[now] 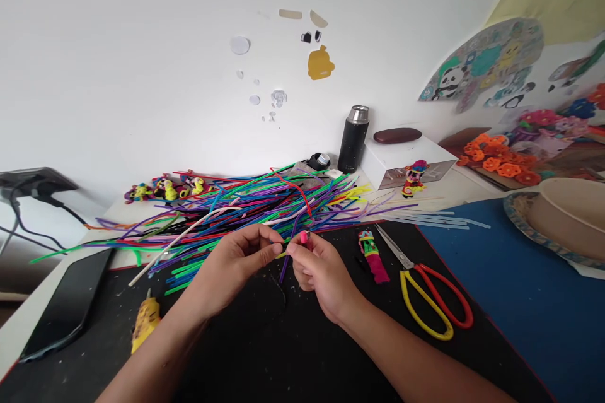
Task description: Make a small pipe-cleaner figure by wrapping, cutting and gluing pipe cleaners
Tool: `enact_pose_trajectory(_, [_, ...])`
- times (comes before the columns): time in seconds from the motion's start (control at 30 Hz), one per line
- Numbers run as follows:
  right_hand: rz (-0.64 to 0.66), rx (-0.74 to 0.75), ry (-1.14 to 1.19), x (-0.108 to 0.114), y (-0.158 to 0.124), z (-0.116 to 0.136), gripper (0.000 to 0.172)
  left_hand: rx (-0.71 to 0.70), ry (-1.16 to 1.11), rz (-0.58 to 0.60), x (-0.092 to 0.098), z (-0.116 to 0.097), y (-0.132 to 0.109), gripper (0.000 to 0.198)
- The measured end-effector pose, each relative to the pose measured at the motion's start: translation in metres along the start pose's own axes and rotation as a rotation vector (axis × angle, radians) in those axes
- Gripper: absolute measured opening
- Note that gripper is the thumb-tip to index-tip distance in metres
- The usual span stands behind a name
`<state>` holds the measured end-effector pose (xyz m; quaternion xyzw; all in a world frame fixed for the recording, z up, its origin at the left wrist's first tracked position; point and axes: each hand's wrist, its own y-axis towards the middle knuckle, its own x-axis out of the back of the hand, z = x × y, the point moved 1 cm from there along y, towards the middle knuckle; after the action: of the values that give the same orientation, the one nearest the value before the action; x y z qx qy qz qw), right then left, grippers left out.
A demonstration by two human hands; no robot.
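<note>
My left hand [239, 261] and my right hand [317, 267] meet over the black mat [283, 352], fingertips pinched together. Between them sits a small pink piece [303, 237], gripped by my right fingers, with a thin yellow-green pipe cleaner [282, 255] running from my left fingers to it. A purple pipe cleaner [285, 267] hangs down beneath the hands. Just behind lies a big heap of coloured pipe cleaners [246, 207]. A small finished pipe-cleaner figure [372, 256] lies to the right of my right hand.
Scissors with red and yellow handles [428, 292] lie at right. A yellow glue gun [145, 321] and a dark phone [69, 302] are at left. A black flask [353, 138], white box [406, 160], small figures [163, 188], straw hat [564, 217] and clear sticks [425, 219] stand around.
</note>
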<state>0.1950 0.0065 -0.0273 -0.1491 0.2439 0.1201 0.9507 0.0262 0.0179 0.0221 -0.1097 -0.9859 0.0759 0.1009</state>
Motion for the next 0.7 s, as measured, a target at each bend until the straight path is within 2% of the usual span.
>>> enact_pose_trajectory(0.37, [0.038,-0.023,0.002,0.0004,-0.0002,-0.0016,0.033,0.002,0.032,0.006,0.0035,0.0043,0.0011,0.053])
enact_pose_trajectory(0.7, [0.033,-0.026,0.024,0.0009,0.0006,-0.0030,0.041,-0.014,0.059,0.038,0.0051,0.0007,0.0014,0.052])
